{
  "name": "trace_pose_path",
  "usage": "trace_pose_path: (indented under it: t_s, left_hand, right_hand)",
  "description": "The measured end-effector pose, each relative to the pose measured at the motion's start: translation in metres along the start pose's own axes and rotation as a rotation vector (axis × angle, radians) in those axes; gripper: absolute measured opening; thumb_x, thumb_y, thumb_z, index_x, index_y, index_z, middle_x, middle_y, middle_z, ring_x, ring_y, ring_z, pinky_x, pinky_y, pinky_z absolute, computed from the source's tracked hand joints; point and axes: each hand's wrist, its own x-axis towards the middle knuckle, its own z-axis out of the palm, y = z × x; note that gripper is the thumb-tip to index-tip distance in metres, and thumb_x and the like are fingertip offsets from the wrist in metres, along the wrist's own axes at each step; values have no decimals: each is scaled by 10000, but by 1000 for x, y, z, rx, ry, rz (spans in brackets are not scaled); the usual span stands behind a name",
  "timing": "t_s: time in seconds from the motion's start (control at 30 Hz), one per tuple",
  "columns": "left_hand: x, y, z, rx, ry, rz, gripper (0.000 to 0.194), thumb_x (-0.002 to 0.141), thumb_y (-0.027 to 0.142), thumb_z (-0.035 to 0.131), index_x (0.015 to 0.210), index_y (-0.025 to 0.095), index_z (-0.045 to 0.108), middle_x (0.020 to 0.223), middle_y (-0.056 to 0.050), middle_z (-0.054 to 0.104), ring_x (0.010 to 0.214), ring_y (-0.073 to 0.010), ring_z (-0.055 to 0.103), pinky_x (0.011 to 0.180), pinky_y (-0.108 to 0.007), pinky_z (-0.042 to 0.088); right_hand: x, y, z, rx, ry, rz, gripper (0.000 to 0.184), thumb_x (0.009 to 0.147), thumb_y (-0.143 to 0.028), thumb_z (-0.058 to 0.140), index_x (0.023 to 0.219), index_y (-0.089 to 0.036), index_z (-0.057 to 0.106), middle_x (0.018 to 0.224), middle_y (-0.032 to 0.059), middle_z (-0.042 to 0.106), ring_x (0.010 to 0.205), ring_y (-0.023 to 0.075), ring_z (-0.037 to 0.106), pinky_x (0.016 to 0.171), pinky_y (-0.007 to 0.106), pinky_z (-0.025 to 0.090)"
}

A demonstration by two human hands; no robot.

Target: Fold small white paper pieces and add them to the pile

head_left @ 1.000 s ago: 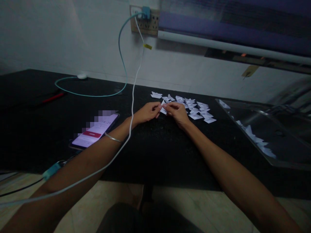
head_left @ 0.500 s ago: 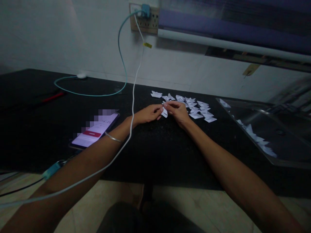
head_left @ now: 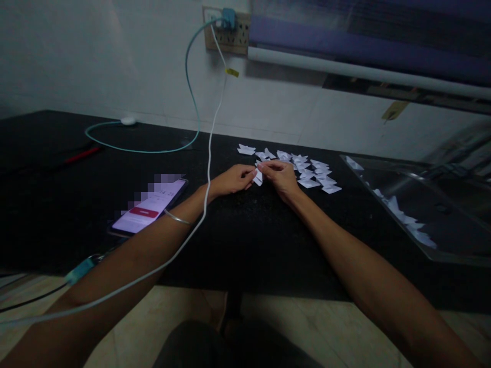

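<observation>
A small piece of folded white paper point(head_left: 258, 178) is pinched between both my hands above the black countertop point(head_left: 245, 240). My left hand point(head_left: 235, 179) grips its left side with thumb and fingers closed. From the right, my right hand point(head_left: 282, 175) pinches its upper edge; the fingers partly cover the paper. Just behind and to the right of my hands stand several white folded paper boats point(head_left: 307, 174) in loose rows. One paper boat point(head_left: 246, 150) sits apart at the back left of that group.
A lit phone point(head_left: 149, 207) lies beside my left forearm. The white cable point(head_left: 209, 168) runs from the wall socket point(head_left: 238, 36) across that arm. A teal cable point(head_left: 138, 151) curls at the back. On the right is a metal sink point(head_left: 429, 255), with several white paper shapes along its edge.
The folded paper has turned slightly between my fingers and appears narrower. Both hands stay in nearly the same place; the paper boats have not moved.
</observation>
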Motion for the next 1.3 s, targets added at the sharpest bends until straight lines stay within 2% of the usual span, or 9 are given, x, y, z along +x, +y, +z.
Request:
trace_pose_path:
  t_s: [0.17, 0.43, 0.63, 0.8, 1.0, 1.17, 1.3]
  left_hand:
    - [1, -6, 0, 8, 78, -36, 393, 1011, 455, 461, 771, 180, 605, 607, -2, 569, 532, -106, 495, 520, -237, 365]
    - [3, -8, 1, 82, 171, -12, 347, 979, 363, 485, 717, 180, 620, 654, -18, 588, 593, -114, 498, 571, -263, 368]
    - [4, -9, 0, 46, 223, -27, 336, 971, 360, 482, 694, 191, 573, 634, -3, 552, 578, -111, 464, 557, -266, 345]
    - [3, -10, 0, 32, 207, -22, 345, 971, 382, 474, 688, 199, 542, 619, 7, 519, 558, -108, 442, 543, -266, 333]
    - [3, -10, -1, 26, 211, -1, 345, 967, 390, 470, 699, 192, 561, 632, 2, 529, 579, -113, 461, 560, -268, 342]
    - [4, -13, -1, 68, 252, 41, 367, 972, 409, 457, 748, 167, 616, 683, -5, 581, 622, -118, 502, 611, -264, 382]
    - [3, -11, 0, 99, 226, 13, 400, 981, 433, 471, 748, 162, 652, 678, -13, 615, 620, -119, 518, 602, -258, 387]
  right_hand:
    - [-3, -3, 0, -24, -100, -3, 273, 707, -481, 844, 747, -220, 773, 802, 43, 744, 725, 169, 623, 655, 323, 500]
    - [-3, -2, 0, -49, -91, 13, 241, 737, -443, 825, 747, -212, 757, 750, 43, 713, 700, 169, 609, 644, 335, 488]
    - [-3, -4, -1, -5, -189, 51, 235, 735, -441, 823, 746, -218, 749, 730, 26, 695, 667, 152, 584, 638, 332, 476]
    - [-3, -4, -2, -56, -149, 36, 241, 714, -441, 828, 711, -220, 732, 676, 15, 675, 614, 142, 555, 604, 321, 460]
    - [-4, -3, 1, -10, -132, 36, 229, 717, -416, 836, 713, -206, 744, 670, 18, 679, 586, 130, 550, 588, 311, 454]
    - [-3, 2, 3, 59, -76, 27, 283, 655, -386, 879, 850, -213, 770, 806, 28, 742, 725, 164, 650, 709, 337, 540]
    - [-3, 3, 4, 51, -50, 4, 258, 653, -368, 881, 834, -218, 775, 881, 44, 768, 805, 196, 692, 808, 390, 575]
